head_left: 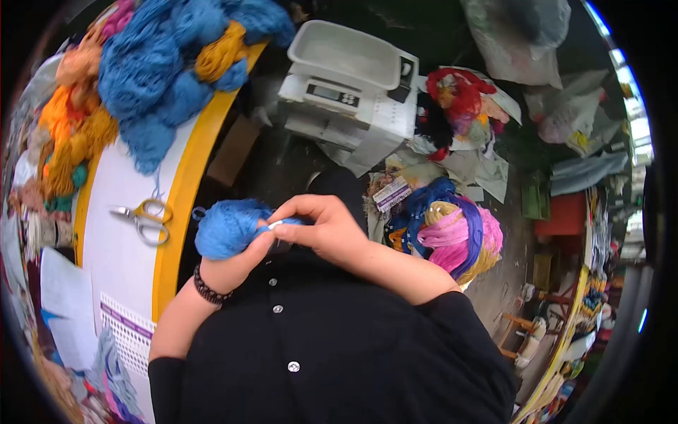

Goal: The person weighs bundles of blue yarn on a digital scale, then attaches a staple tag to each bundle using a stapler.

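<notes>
A blue yarn hank (224,232), loosely bunched, rests in my left hand (236,268), whose fingers are mostly hidden behind it. My right hand (321,225) comes in from the right with thumb and forefinger pinched at the hank's end. Between the fingertips of both hands shows a small white bit (275,225), too small to name. To the left of the hank, scissors (150,220) with a yellow-and-grey handle lie on the white tabletop (120,261). A large heap of blue yarn (152,67) lies farther up that table, and a strand trails from it towards the scissors.
A digital scale (332,95) with a white tray (346,53) stands ahead on a white box. Pink, purple and tan yarn hanks (459,237) are piled at my right. Orange yarn (60,116) and a printed chart (127,325) are on the left table.
</notes>
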`<state>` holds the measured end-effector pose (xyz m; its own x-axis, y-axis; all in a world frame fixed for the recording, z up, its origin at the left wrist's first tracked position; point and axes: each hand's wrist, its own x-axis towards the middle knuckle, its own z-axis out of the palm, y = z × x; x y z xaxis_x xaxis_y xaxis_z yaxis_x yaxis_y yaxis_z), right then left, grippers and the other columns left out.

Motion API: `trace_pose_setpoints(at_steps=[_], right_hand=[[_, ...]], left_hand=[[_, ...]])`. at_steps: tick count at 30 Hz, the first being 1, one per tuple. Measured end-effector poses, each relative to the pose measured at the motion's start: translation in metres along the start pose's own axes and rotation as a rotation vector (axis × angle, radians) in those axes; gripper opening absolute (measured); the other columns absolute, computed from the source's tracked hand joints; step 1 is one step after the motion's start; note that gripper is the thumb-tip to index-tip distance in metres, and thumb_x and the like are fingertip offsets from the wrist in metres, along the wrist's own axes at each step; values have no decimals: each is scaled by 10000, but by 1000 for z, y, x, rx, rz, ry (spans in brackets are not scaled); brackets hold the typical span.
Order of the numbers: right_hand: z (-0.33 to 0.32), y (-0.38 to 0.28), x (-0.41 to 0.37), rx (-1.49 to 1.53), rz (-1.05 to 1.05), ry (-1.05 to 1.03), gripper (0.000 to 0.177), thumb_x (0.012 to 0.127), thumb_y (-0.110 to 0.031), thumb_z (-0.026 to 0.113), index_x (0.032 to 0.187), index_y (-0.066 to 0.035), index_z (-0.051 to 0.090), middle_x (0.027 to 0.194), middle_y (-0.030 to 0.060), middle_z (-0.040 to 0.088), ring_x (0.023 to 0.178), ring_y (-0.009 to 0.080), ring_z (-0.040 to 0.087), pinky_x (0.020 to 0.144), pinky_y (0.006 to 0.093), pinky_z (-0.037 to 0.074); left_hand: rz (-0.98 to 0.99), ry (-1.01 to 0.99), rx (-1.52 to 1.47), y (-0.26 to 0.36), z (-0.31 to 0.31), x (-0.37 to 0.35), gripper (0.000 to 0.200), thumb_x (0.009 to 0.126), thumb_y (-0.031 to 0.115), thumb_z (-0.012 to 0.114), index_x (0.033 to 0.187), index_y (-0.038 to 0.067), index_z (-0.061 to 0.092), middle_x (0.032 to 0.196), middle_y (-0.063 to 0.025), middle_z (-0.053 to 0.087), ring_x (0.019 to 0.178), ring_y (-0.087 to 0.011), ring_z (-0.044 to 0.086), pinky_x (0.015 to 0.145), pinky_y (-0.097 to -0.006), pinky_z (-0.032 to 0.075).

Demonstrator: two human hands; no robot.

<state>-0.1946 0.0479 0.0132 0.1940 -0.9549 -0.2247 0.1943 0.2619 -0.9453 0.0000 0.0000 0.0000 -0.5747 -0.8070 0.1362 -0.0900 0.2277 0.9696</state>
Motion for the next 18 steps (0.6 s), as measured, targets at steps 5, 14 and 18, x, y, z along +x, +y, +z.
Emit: trace_pose_setpoints(at_steps=[5,14,18], right_hand=[[-40,-2,11,-268,-187,126,266,850,-191,677,1066,-38,655,1022,64,635,970,107,573,826,277,473],[-352,18,101,-1101,-181,1262,452,731,-160,712,1148,-36,590,1121,173,615,1058,336,569,896,408,466],[-380,21,118,-1124,-3,1185,383,740,-177,707,1096,-60,631,1074,170,635,1007,336,595,861,409,476]], left_hand=[[-174,-27,-79,11,3,18,44,824,55,643,794,39,615,744,34,571,661,-45,504,616,-208,417],[-403,180,-251,-29,7,20,49,805,70,656,809,44,614,618,47,509,474,-27,390,454,-179,299],[-430,164,-238,-31,2,22,69,799,68,676,825,33,621,709,39,548,621,-41,472,588,-197,373]])
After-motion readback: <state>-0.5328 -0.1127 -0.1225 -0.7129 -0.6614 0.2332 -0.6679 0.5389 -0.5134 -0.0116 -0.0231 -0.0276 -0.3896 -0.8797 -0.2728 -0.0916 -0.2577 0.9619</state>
